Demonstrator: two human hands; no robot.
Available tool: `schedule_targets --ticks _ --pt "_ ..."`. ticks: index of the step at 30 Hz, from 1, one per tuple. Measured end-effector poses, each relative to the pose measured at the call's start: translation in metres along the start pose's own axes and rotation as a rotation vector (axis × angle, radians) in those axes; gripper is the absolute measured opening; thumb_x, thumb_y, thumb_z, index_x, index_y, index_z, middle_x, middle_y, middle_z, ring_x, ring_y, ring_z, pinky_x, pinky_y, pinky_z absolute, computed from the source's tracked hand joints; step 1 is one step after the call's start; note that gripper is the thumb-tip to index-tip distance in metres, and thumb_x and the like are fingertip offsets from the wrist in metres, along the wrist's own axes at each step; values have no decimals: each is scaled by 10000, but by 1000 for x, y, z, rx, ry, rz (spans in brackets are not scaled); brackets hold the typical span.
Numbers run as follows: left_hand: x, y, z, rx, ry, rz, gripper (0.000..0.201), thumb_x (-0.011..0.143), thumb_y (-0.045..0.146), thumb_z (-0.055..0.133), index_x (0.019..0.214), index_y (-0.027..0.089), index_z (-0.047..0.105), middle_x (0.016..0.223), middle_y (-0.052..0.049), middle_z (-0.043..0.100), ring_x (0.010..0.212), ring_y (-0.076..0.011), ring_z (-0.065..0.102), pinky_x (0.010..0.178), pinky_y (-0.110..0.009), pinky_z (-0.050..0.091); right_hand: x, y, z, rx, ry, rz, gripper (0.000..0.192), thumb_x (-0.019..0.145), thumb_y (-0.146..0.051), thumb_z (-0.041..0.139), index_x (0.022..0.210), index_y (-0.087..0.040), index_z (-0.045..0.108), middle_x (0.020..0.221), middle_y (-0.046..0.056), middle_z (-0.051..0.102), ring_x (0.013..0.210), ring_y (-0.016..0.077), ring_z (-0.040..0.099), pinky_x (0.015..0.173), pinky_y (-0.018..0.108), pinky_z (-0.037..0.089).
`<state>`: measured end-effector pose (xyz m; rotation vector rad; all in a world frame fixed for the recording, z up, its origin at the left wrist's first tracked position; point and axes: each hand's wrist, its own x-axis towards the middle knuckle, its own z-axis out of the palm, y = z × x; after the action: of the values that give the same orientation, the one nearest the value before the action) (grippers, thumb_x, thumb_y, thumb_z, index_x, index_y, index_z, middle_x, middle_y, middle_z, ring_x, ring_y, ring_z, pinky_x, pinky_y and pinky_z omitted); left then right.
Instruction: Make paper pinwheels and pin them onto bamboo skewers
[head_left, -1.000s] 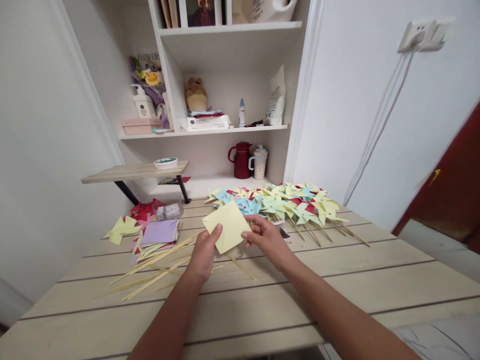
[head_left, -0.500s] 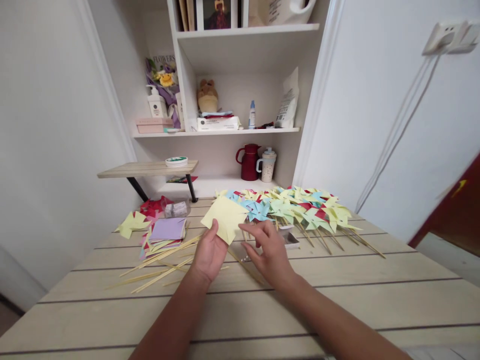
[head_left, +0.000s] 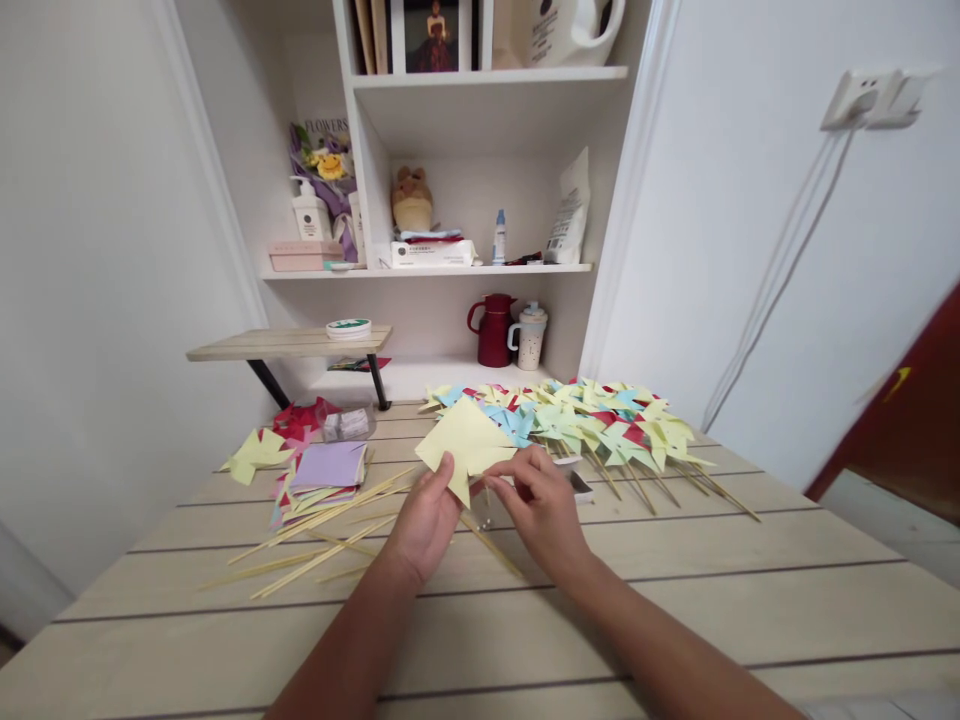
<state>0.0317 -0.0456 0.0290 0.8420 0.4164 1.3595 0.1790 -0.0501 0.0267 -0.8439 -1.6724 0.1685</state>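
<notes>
A pale yellow square of paper [head_left: 465, 440], slit at its corners, is held above the table between the thumb and fingers of my left hand [head_left: 425, 515]. My right hand [head_left: 541, 500] pinches a flap at the right corner of the same paper with thumb and forefinger. Just below it a thin wooden stick [head_left: 491, 545] lies on the table, and a few tiny pale bits [head_left: 484, 523] are beside it. Left of my left hand, several loose sticks [head_left: 300, 545] are spread out near a stack of coloured paper with a purple sheet [head_left: 328, 466] on top.
Finished paper pinwheels [head_left: 600, 420] on sticks are heaped at the back right. A small open box [head_left: 581, 487] sits behind my right hand. At the back left are a clear container [head_left: 349, 424], a yellow paper piece [head_left: 255, 455] and a raised wooden stand [head_left: 292, 344].
My right hand has closed from parted fingers into a pinch on the paper's right corner. The paper has turned slightly in my left hand.
</notes>
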Motion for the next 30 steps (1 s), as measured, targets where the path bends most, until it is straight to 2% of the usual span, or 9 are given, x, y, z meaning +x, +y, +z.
schedule_targets --ticks 5,11,19,24,27,30 --pt "-2 -2 -1 69 7 -16 501 862 441 680 1280 169 640 1299 -139 663 1257 -296 566 1079 -448 421 2 0 -1 38 -22 87 138 887 -264 654 794 -229 749 724 19 566 664 166 530 599 289 427" --pt "-4 -3 3 94 -28 -52 485 877 453 655 1264 161 650 1268 -153 678 1224 -297 593 1063 -450 432 5 4 -3 52 60 184 129 860 -263 669 759 -206 724 690 5 544 610 154 489 587 292 408" --pt "-3 -4 1 108 -46 -47 454 855 449 683 1198 152 690 1201 -163 710 1184 -304 623 1043 -459 449 5 5 -2 55 12 182 128 836 -263 676 736 -211 737 677 18 582 636 170 508 586 290 411" --pt "-6 -3 3 194 -82 -23 353 826 335 730 1141 177 720 1244 -127 695 1240 -293 582 1060 -422 433 6 3 -3 55 7 182 138 833 -248 676 712 -213 733 684 20 595 637 165 506 597 288 407" --pt "-8 -2 4 245 -43 7 316 784 300 765 1073 173 750 1156 -112 735 1215 -295 595 1064 -433 426 6 2 -4 63 2 184 128 828 -240 684 714 -211 736 682 17 590 638 161 504 592 282 401" --pt "-8 -4 2 311 29 -5 267 774 347 768 951 148 784 1023 -122 769 1132 -301 642 1074 -448 411 6 0 -4 56 -18 182 142 831 -241 688 701 -218 738 671 10 574 632 157 497 580 275 389"
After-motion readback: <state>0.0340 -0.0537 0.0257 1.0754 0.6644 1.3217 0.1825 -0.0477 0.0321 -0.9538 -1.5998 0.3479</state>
